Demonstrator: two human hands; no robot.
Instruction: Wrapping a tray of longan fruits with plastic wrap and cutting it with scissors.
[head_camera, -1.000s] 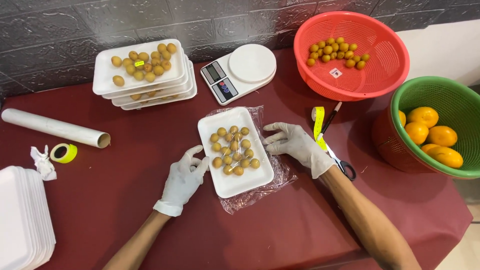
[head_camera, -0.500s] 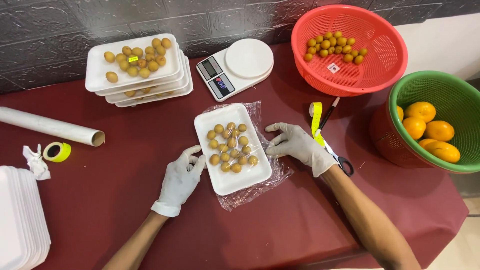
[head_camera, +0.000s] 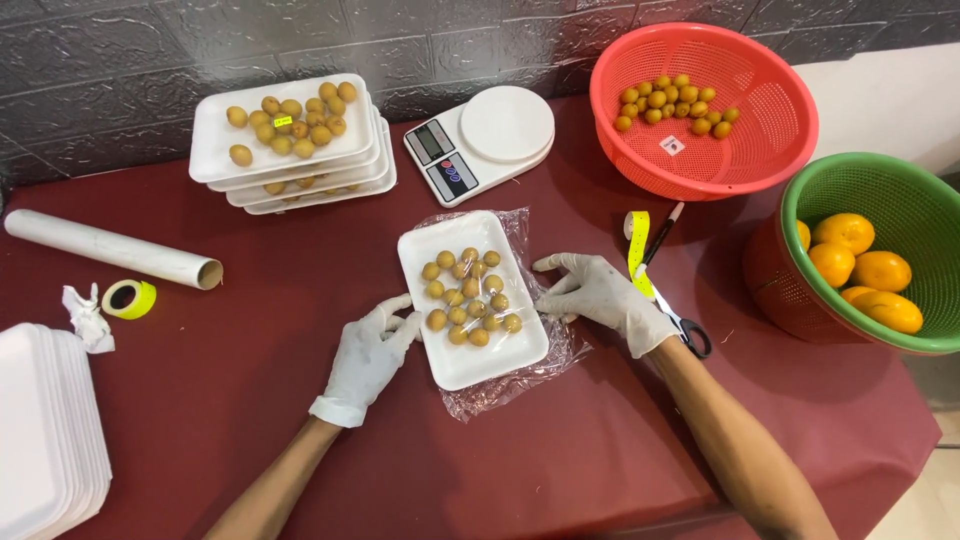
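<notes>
The white-gloved left hand (head_camera: 365, 358) rests its loose, spread grip against the left edge of a white foam tray of small yellow-brown round fruits (head_camera: 470, 297). The white-gloved right hand (head_camera: 600, 293) pinches the clear plastic wrap (head_camera: 520, 232) at the tray's right edge. The tray lies on that wrap, mid-bench (head_camera: 250, 400), with a white kitchen scale (head_camera: 482, 141) behind it.
</notes>
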